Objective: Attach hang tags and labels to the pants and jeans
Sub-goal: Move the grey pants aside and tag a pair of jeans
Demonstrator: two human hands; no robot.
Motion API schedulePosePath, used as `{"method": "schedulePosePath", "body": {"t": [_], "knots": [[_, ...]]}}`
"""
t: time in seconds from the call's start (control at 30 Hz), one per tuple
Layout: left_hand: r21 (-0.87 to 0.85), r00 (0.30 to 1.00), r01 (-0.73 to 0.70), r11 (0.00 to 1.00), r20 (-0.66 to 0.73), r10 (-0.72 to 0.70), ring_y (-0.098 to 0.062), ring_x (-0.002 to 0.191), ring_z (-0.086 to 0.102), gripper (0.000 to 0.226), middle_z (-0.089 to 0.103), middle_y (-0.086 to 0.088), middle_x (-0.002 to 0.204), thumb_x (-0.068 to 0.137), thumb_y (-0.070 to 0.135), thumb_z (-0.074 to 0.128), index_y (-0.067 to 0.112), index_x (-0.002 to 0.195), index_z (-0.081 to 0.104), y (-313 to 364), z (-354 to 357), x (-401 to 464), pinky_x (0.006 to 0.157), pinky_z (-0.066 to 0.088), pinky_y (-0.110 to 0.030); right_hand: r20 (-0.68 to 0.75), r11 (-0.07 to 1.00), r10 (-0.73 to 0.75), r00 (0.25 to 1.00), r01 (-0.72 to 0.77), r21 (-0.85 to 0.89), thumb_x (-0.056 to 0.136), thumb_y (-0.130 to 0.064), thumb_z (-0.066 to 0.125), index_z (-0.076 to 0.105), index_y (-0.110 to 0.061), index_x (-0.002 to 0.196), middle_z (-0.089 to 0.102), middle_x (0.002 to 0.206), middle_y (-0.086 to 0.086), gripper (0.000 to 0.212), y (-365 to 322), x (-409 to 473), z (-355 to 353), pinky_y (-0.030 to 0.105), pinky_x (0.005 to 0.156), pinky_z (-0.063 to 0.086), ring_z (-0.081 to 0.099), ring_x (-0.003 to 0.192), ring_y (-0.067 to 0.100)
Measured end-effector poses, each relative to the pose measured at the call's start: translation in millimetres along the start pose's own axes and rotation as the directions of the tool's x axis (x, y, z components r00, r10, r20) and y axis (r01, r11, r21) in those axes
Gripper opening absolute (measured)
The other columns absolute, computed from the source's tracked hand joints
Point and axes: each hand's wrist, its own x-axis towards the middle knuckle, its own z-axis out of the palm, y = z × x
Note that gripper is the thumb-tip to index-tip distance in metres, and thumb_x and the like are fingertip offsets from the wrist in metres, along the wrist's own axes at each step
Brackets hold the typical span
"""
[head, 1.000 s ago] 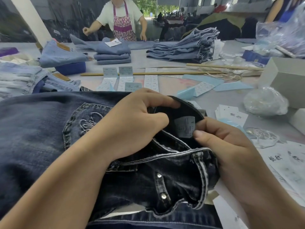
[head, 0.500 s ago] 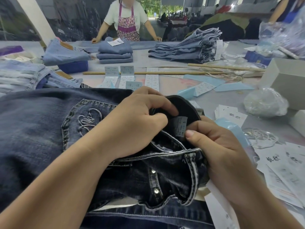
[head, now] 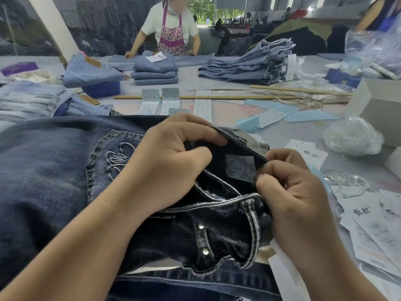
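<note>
Dark jeans point(head: 54, 170) lie across the near edge of the table point(head: 293, 133), back pocket up, with a pale looped embroidery on the pocket point(head: 112, 157). The left hand point(head: 165, 168) grips the waistband point(head: 238, 142), thumb and curled fingers folding it open. The right hand point(head: 297, 198) pinches the waistband's other end beside a small pale label point(head: 239, 168) stuck inside it; the label's print is too blurred to read. By the table's right edge lie white hang tags point(head: 310, 153) with black brush-style characters, not legible, and a heap of clear loops point(head: 347, 181). Toward the middle, strips of stickers point(head: 202, 107) lie beside two wooden sticks point(head: 217, 97). At the far edge sit folded light jeans point(head: 155, 70) and a taller stack point(head: 249, 66), where a person in a floral apron point(head: 171, 29) stands.
</note>
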Motion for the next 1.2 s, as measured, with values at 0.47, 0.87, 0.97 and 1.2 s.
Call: {"method": "schedulePosePath", "body": {"t": [0.47, 0.87, 0.97, 1.2], "knots": [[0.155, 0.999, -0.036, 0.987, 0.031, 0.032, -0.002, 0.075, 0.060, 0.039, 0.062, 0.025, 0.104, 0.080, 0.005, 0.055, 0.037, 0.080, 0.078, 14, -7, 2, 0.063, 0.043, -0.007, 0.009, 0.999, 0.043, 0.999, -0.043, -0.006, 0.067, -0.021, 0.052, 0.060, -0.004, 0.057, 0.056, 0.086, -0.004, 0.022, 0, 8, -2, 0.022, 0.064, 0.044, 0.058, 0.075, 0.011], [0.186, 0.995, -0.012, 0.982, 0.098, -0.007, 0.009, 0.090, 0.052, 0.035, 0.053, 0.029, 0.104, 0.083, 0.014, 0.055, 0.042, 0.088, 0.074, 7, -1, 3, 0.070, 0.033, 0.000, 0.043, 0.996, 0.086, 0.995, -0.088, 0.030, 0.069, -0.026, 0.055, 0.063, -0.003, 0.063, 0.057, 0.083, -0.002, 0.025, -3, 8, -3, 0.042, 0.066, 0.046, 0.060, 0.074, 0.019], [0.189, 0.994, -0.020, 0.982, 0.105, 0.000, 0.008, 0.096, 0.052, 0.036, 0.053, 0.028, 0.106, 0.084, 0.013, 0.054, 0.043, 0.090, 0.074, 6, -1, 2, 0.074, 0.034, 0.000, 0.044, 0.995, 0.081, 0.996, -0.083, 0.046, 0.072, -0.031, 0.056, 0.064, -0.006, 0.063, 0.057, 0.082, -0.002, 0.027, -7, 6, -2, 0.038, 0.065, 0.043, 0.059, 0.073, 0.018], [0.303, 0.971, -0.104, 0.947, 0.238, 0.030, 0.015, 0.103, 0.048, 0.035, 0.042, 0.041, 0.117, 0.084, 0.040, 0.042, 0.058, 0.106, 0.062, 12, -4, -3, 0.079, 0.034, 0.000, 0.083, 0.973, 0.089, 0.993, -0.105, 0.208, 0.074, -0.027, 0.060, 0.069, -0.012, 0.076, 0.064, 0.080, 0.011, 0.018, -8, 5, -12, 0.040, 0.066, 0.048, 0.063, 0.075, 0.030]]}}
